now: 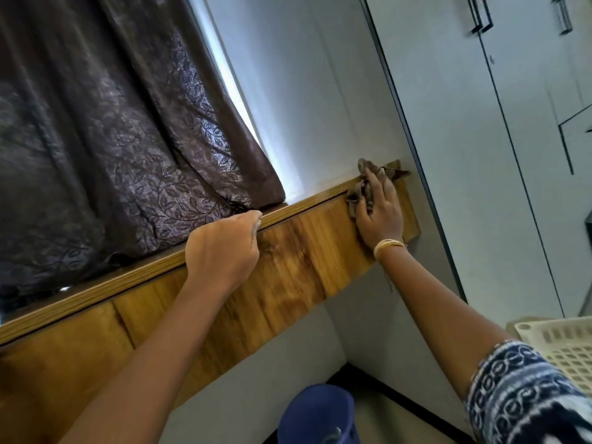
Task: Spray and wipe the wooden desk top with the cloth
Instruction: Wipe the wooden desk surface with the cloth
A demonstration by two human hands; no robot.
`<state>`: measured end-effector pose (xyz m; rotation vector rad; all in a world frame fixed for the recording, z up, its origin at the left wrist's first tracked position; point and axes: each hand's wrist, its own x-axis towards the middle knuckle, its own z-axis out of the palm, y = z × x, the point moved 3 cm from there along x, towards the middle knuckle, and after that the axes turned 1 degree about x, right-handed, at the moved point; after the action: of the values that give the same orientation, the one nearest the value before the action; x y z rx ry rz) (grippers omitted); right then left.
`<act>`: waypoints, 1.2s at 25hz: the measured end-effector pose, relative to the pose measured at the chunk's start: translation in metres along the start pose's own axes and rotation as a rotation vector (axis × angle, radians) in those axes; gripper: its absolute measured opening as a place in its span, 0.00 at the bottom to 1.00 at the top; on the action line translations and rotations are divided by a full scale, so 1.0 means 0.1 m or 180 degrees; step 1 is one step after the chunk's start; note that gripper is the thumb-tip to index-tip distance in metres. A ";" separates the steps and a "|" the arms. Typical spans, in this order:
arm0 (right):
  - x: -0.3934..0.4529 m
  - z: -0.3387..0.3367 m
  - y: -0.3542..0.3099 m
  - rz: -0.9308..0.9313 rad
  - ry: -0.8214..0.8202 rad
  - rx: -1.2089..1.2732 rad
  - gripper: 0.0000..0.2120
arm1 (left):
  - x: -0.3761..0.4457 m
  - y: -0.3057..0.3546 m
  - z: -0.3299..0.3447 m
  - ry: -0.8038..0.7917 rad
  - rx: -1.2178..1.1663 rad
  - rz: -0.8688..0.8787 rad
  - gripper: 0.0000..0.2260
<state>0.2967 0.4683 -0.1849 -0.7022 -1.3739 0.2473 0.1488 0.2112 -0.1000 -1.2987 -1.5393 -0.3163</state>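
Well, from the head camera, tilted hard to one side, I count two hands, one cloth, one wooden desk, one curtain, one blue bucket and one pale plastic basket.

Its wooden desk [288,251] runs as a slanted band from about eight o'clock up to two o'clock, showing a honey-brown front panel with dark grain streaks and a paler moulded lip along the top edge. The flat top itself is hardly visible from this angle.

At two o'clock the right hand [379,213] lies flat with fingers spread, pressing the cloth [360,190] against the desk's far end. That cloth is brown, crumpled and bunched, spilling out past the fingertips over the top lip. A gold bangle [389,245] sits on that wrist, and a blue-and-white patterned sleeve [519,395] shows at four o'clock.

Near the centre the left hand [224,248] curls over the top lip, fingers closed on the edge and holding nothing else.

A dark leaf-patterned curtain [128,139] hangs from ten o'clock down onto the desk, touching it just beside the left hand. The desk's right end stops near a white wall, with white cupboard doors [512,123] beyond at one o'clock, so room past the cloth is tight. Below the desk the floor is open, with the blue bucket [317,415] at six o'clock and the basket [563,344] at four o'clock.
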 end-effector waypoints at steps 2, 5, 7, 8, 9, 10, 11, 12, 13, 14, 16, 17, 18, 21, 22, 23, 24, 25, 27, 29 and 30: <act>-0.14 0.06 -0.21 0.0337 0.0026 0.0136 0.28 | 0.00 0.01 0.00 0.0033 0.0011 0.0030 0.14; -0.79 0.21 -0.80 -0.0986 -0.0110 0.0145 0.27 | 0.00 0.06 0.04 0.0063 0.0158 0.0114 0.13; -1.22 0.31 -0.95 -0.2238 -0.0454 0.0079 0.24 | 0.03 0.10 0.07 0.0091 0.0186 0.0129 0.12; -1.26 0.33 -0.89 -0.2544 -0.0530 0.0017 0.23 | 0.05 0.12 0.09 0.0080 0.0181 0.0152 0.13; -1.20 0.32 -0.78 -0.2507 -0.0510 -0.0003 0.24 | 0.07 0.14 0.11 0.0073 0.0175 0.0168 0.13; -1.06 0.30 -0.64 -0.2150 -0.0397 0.0055 0.24 | 0.09 0.15 0.12 0.0080 0.0181 0.0179 0.14; -0.91 0.27 -0.50 -0.1627 -0.0255 0.0160 0.26 | 0.11 0.16 0.14 0.0100 0.0200 0.0195 0.14; -0.73 0.22 -0.35 -0.1143 -0.0129 0.0225 0.27 | 0.13 0.17 0.16 0.0114 0.0228 0.0213 0.14; -0.56 0.16 -0.20 -0.0791 -0.0075 0.0234 0.28 | 0.14 0.18 0.18 0.0120 0.0255 0.0227 0.14; -0.40 0.11 -0.05 -0.0585 -0.0040 0.0205 0.29 | 0.16 0.20 0.19 0.0130 0.0288 0.0236 0.14; -0.11 0.03 0.21 -0.0287 0.0043 0.0149 0.29 | 0.20 0.26 0.23 0.0141 0.0377 0.0240 0.12; -0.01 -0.01 0.32 -0.0061 0.0082 0.0174 0.30 | 0.22 0.31 0.25 0.0131 0.0413 0.0246 0.11; 0.06 -0.03 0.39 0.0205 0.0113 0.0207 0.30 | 0.25 0.35 0.26 0.0137 0.0432 0.0257 0.09; 0.12 0.01 0.34 0.0918 0.0154 0.0171 0.28 | 0.36 0.49 0.30 0.0208 0.0463 0.0329 0.09; 0.11 0.03 0.24 0.1001 0.0146 0.0171 0.27 | 0.38 0.53 0.32 0.0212 0.0484 0.0345 0.09; 0.11 0.05 0.15 0.0976 0.0123 0.0191 0.27 | 0.39 0.56 0.33 0.0231 0.0490 0.0359 0.09; 0.11 0.07 0.09 0.0863 0.0098 0.0208 0.27 | 0.41 0.59 0.34 0.0256 0.0494 0.0376 0.10; 0.12 0.09 0.07 0.0675 0.0081 0.0215 0.28 | 0.41 0.61 0.35 0.0266 0.0499 0.0395 0.10; 0.11 0.07 0.16 0.0227 0.0100 0.0180 0.29 | 0.42 0.64 0.36 0.0251 0.0493 0.0437 0.10; 0.14 0.01 0.37 0.0104 0.0197 0.0163 0.29 | 0.44 0.65 0.37 0.0276 0.0448 0.0478 0.10; 0.13 0.00 0.47 0.0236 0.0289 0.0201 0.29 | 0.45 0.65 0.38 0.0271 0.0422 0.0489 0.10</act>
<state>0.3102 0.5117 -0.2020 -0.7043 -1.2500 0.3129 0.1891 0.2891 -0.1047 -1.2742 -1.3575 -0.1667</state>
